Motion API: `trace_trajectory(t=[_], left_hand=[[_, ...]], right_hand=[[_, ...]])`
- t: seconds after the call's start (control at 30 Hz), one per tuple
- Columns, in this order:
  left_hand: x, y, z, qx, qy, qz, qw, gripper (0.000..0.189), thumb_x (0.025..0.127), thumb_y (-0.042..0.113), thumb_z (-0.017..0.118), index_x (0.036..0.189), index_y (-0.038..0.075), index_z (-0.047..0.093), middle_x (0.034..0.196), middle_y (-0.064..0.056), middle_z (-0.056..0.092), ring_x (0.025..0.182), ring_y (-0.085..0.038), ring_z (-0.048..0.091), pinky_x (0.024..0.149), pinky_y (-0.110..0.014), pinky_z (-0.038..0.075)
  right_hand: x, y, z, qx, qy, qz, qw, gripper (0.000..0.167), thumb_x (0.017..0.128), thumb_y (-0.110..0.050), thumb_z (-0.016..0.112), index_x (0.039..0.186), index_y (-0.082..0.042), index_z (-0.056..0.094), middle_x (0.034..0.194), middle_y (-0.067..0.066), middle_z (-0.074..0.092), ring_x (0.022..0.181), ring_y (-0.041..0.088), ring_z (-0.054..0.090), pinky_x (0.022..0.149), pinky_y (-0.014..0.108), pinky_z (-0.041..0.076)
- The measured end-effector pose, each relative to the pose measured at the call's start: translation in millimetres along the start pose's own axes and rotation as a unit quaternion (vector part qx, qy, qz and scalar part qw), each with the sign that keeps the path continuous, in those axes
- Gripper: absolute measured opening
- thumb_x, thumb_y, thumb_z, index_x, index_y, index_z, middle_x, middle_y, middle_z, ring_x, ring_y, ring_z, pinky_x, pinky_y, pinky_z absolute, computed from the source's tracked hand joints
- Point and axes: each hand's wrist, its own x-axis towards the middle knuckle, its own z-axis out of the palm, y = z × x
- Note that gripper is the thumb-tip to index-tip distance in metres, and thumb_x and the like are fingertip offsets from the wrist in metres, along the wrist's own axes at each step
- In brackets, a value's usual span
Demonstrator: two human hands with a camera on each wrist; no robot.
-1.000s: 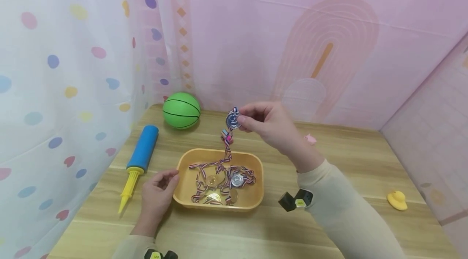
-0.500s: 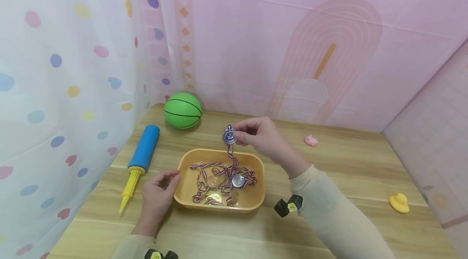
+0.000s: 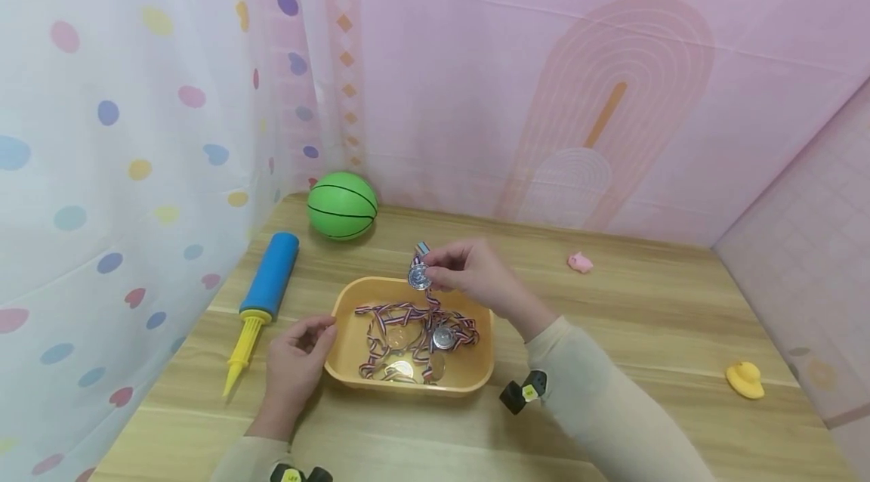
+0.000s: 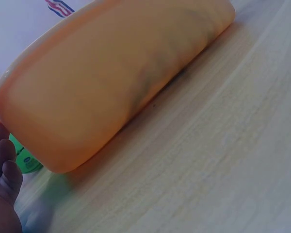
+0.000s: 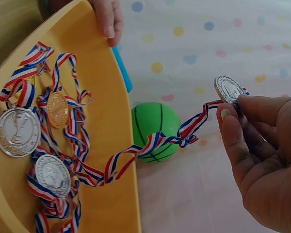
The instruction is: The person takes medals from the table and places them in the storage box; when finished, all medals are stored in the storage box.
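Observation:
In the head view my right hand [image 3: 469, 274] pinches a silver medal [image 3: 419, 276] between thumb and fingers, above the far rim of a yellow-orange plastic basin [image 3: 479, 376]. Its red, white and blue striped ribbon [image 5: 196, 127] trails down into the basin. At the basin's left end, my left hand [image 3: 297, 361] holds the rim with curled fingers and thumb. Inside lie tangled ribbons and several medals, among them a silver medal [image 5: 52, 175], a larger-looking silver medal [image 5: 18, 132] and a bronze-coloured medal [image 5: 57, 109].
A green ball [image 3: 342, 206] stands at the back left. Left of the basin lies a blue and yellow hand pump [image 3: 265, 293]. Further right are a pink pig figure [image 3: 580, 262] and a yellow rubber duck [image 3: 745, 379]. Something small and light blue [image 3: 423, 248] shows behind the held medal.
My right hand has lowered the silver medal towards the basin and slightly left, and more of its ribbon has gathered inside. My left hand has stayed at the rim.

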Motion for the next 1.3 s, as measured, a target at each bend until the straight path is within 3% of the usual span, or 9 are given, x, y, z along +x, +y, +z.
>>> trace_trajectory(t=[0.37,0.8,1.0,1.3], left_hand=[[-0.8,1.9,1.4,0.001,-0.003,-0.011,0.9999,0.013,0.09,0.013,0.068,0.1,0.005,0.07,0.088,-0.006,0.063,0.078,-0.014,0.053,0.064,-0.015,0.047],[-1.7,2.6,2.1,0.001,-0.005,-0.006,1.0,0.014,0.09,0.014,0.068,0.101,0.005,0.07,0.09,-0.007,0.064,0.077,-0.014,0.053,0.064,-0.016,0.047],[-2.1,3.9,3.1,-0.002,-0.006,0.0,1.0,0.014,0.09,0.015,0.068,0.1,0.005,0.07,0.09,-0.006,0.064,0.077,-0.014,0.054,0.064,-0.016,0.047],[-2.3,1.3,3.1,-0.001,-0.008,0.008,0.9999,0.012,0.09,0.013,0.069,0.099,0.006,0.07,0.087,-0.005,0.063,0.075,-0.014,0.053,0.062,-0.016,0.046]], right_hand=[[6.4,30,7,-0.002,0.0,0.054,0.9985,0.015,0.087,-0.004,0.069,0.102,-0.001,0.071,0.092,0.008,0.069,0.083,0.028,0.066,0.077,0.04,0.055],[15.8,62,17,-0.11,-0.018,0.057,0.9921,0.015,0.087,-0.008,0.069,0.102,-0.006,0.072,0.085,0.003,0.069,0.071,0.013,0.065,0.065,0.029,0.054],[15.6,75,24,-0.147,-0.032,0.065,0.9865,0.013,0.087,-0.008,0.07,0.099,-0.005,0.072,0.086,0.001,0.07,0.074,0.01,0.063,0.069,0.025,0.052],[15.7,88,34,-0.232,-0.042,0.047,0.9706,0.009,0.086,-0.013,0.072,0.093,-0.008,0.074,0.077,-0.005,0.069,0.063,0.006,0.06,0.06,0.023,0.05]])
